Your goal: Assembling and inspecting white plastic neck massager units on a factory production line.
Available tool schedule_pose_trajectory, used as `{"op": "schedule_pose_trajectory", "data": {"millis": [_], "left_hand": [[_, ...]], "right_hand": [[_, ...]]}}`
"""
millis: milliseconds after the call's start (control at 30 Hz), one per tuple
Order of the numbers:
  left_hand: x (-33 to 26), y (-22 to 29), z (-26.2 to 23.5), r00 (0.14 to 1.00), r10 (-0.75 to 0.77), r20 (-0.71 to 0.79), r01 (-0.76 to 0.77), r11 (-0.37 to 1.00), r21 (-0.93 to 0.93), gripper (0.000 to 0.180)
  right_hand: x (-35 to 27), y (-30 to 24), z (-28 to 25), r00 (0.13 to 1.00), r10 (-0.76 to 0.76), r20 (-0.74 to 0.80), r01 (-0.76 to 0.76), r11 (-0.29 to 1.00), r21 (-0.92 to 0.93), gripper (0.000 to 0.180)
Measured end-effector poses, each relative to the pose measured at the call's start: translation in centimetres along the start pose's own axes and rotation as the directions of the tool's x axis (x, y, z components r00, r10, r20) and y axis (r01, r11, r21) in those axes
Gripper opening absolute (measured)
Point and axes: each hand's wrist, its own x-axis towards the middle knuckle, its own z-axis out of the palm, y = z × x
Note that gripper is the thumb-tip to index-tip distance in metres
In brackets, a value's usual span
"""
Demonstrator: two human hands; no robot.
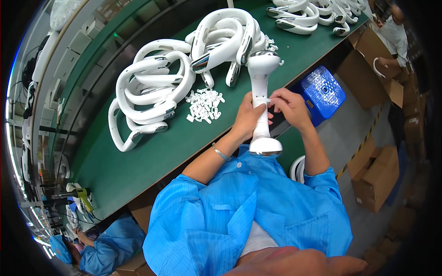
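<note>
A white neck fan [261, 80] is held upright over the front edge of the bench, its wide end caps at top and bottom. My left hand [248, 116] is closed around its narrow middle, thumb across the front. At the right side of that middle, my right hand [291, 106] pinches a small white plastic piece [269, 100] against the band; the fingers partly hide it. On the bench to the left lies a loose pile of small white plastic pieces [205, 105]. Behind it are stacked several more neck fans [154, 87], with another stack [225, 34] farther back.
The green bench [152, 168] runs diagonally, with more neck fans [299, 18] at its far end. A blue plastic stool [323, 89] and open cardboard boxes [375, 177] stand right. Co-workers sit at lower left [113, 246] and far right [393, 37]. A green power tool [83, 198] lies left.
</note>
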Motion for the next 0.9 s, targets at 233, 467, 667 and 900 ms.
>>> {"op": "schedule_pose_trajectory", "data": {"millis": [233,467,667,900], "left_hand": [[-1.0,0.0,1.5,1.000,0.026,0.003,-0.026,1.000,0.003,0.039],[-1.4,-0.3,1.2,0.995,0.091,0.034,-0.090,0.996,-0.025,0.035],[-1.9,-0.5,0.8,0.994,0.078,0.081,-0.068,0.990,-0.122,0.030],[-2.0,-0.9,1.1,0.955,0.288,0.073,-0.295,0.951,0.094,0.026]], "right_hand": [[-0.4,-0.7,2.1,0.994,-0.018,-0.109,0.004,0.992,-0.127,0.005],[-1.0,-1.1,3.9,0.957,0.012,-0.290,-0.030,0.998,-0.058,0.007],[-1.2,-1.9,3.6,0.960,0.069,-0.270,-0.077,0.997,-0.021,0.013],[-2.1,-1.0,3.5,0.972,0.225,-0.064,-0.190,0.918,0.348,0.016]]}}
